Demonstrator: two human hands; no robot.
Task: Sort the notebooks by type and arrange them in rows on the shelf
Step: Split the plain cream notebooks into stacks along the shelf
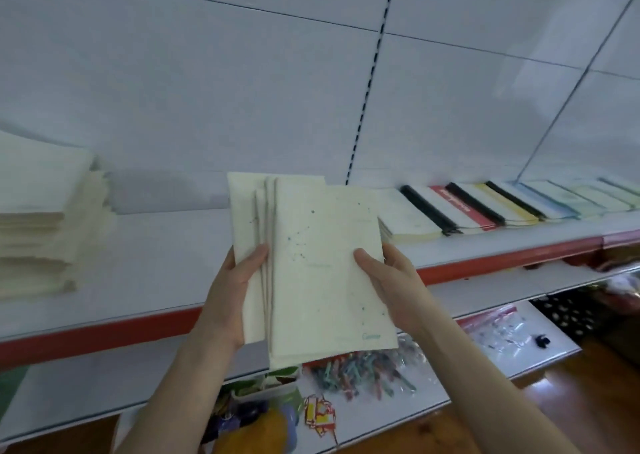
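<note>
A fanned bundle of cream notebooks is held up in front of the white shelf, gripped between the left hand clasping its left edge and the right hand clasping its right edge, with a cream stack to the left and a row of laid-out notebooks to the right.

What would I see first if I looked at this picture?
First, the fanned bundle of cream notebooks in the middle, gripped by the left hand and the right hand. Behind, to the right, a row of notebooks, some black-spined, lies along the white shelf, and a cream stack sits far left.
</note>
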